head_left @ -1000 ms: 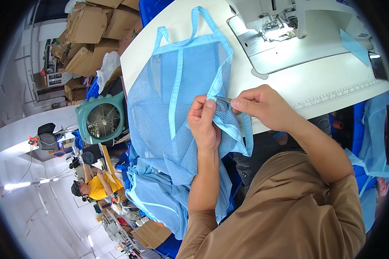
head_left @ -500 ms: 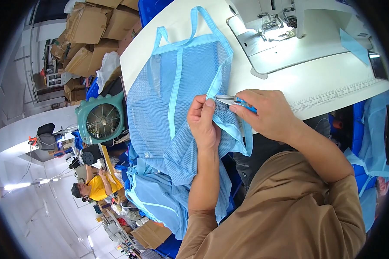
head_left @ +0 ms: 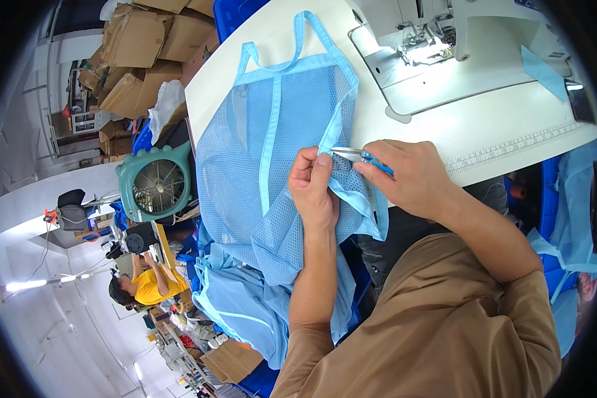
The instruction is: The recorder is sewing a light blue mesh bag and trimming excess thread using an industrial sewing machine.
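Observation:
A light blue mesh bag [head_left: 245, 126] with pale blue binding and strap handles hangs over the left part of the white table. My left hand [head_left: 314, 189] pinches the bound edge of the bag between thumb and fingers. From the right, my right hand [head_left: 408, 171] grips blue-handled thread snips [head_left: 351, 153]. Their metal tips touch or nearly touch the binding right beside my left fingertips; whether fabric or thread lies between the blades is too small to tell. A loose length of binding [head_left: 361, 202] trails below my hands.
A sewing machine [head_left: 424, 40] stands at the table's far right. A ruler scale [head_left: 511, 146] runs along the near table edge, and a blue fabric scrap [head_left: 542, 73] lies behind it. More mesh fabric [head_left: 239, 305] is heaped at lower left, near a green fan [head_left: 156, 184]. A person in yellow [head_left: 154, 284] works beyond.
The snips' blades look slightly closer together, and their tips have shifted a little. Both my hands keep nearly the same place and hold. The person in yellow has moved their head and arms.

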Motion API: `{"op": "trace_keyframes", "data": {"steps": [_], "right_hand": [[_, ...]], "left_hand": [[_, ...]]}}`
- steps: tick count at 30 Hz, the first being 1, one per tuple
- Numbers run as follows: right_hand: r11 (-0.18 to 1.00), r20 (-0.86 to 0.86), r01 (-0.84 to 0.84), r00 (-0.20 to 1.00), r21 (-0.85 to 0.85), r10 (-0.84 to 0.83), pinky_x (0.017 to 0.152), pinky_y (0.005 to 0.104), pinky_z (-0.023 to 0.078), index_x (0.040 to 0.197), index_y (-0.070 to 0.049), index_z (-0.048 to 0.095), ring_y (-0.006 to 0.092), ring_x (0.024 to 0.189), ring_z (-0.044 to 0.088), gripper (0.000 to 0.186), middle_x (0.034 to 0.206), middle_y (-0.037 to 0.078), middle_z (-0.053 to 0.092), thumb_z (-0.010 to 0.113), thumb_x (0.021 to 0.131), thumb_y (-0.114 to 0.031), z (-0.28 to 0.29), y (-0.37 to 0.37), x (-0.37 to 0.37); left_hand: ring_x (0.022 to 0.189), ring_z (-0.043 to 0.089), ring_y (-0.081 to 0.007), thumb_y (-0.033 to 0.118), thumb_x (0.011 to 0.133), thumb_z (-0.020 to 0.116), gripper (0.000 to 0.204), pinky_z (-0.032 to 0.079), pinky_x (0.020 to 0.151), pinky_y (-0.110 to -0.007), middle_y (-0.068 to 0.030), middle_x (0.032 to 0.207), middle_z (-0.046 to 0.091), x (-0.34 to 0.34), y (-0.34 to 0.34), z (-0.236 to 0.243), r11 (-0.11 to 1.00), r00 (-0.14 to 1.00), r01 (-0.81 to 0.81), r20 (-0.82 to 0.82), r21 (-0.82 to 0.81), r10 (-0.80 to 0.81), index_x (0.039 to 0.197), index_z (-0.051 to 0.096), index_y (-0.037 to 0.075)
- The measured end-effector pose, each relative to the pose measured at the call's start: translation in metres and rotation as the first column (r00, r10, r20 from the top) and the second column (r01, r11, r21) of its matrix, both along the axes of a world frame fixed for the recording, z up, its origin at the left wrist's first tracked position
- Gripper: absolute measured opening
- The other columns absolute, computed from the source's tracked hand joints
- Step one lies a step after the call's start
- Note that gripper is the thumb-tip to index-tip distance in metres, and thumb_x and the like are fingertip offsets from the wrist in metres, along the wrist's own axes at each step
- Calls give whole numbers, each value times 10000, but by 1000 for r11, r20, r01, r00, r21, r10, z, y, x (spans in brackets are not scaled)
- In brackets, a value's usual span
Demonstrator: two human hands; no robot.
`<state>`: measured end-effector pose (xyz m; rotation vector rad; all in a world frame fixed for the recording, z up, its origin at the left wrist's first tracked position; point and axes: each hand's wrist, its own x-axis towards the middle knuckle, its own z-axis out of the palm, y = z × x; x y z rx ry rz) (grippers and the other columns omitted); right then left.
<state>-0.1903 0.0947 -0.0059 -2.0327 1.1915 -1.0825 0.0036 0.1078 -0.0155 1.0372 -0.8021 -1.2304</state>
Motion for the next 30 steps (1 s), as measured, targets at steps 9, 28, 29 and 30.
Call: {"op": "trace_keyframes", "data": {"steps": [9,28,29,30], "right_hand": [[1000,48,-20,999,6,19,536,409,468,965,-52,661,321,611,641,215,734,113,646,746,963,-249,-6,0,0],[999,9,15,1000,-48,-15,516,382,498,922,-66,645,283,609,678,278,755,86,689,716,979,-329,-2,1,2],[998,5,18,1000,-54,-18,516,381,498,923,-68,644,282,609,679,277,758,86,689,715,979,-330,-3,1,2],[998,6,18,1000,-54,-18,516,381,498,923,-68,644,282,609,679,277,758,86,689,715,979,-330,-4,1,3]], "left_hand": [[786,646,-82,85,1022,667,82,535,736,-243,-45,940,732,3,-3,-2,1000,1000,7,-6,10,-6,1071,646,22],[778,637,-80,85,1023,661,59,525,731,-245,-45,920,723,3,-2,-4,1000,1000,6,-2,-10,-6,1031,645,29],[775,632,-79,86,1023,661,58,521,732,-244,-43,917,722,4,-2,-5,1000,1000,14,4,-12,-14,1026,645,30],[773,628,-78,87,1022,662,59,517,732,-243,-40,915,720,4,-2,-4,1000,1000,21,10,-13,-21,1021,646,30]]}}
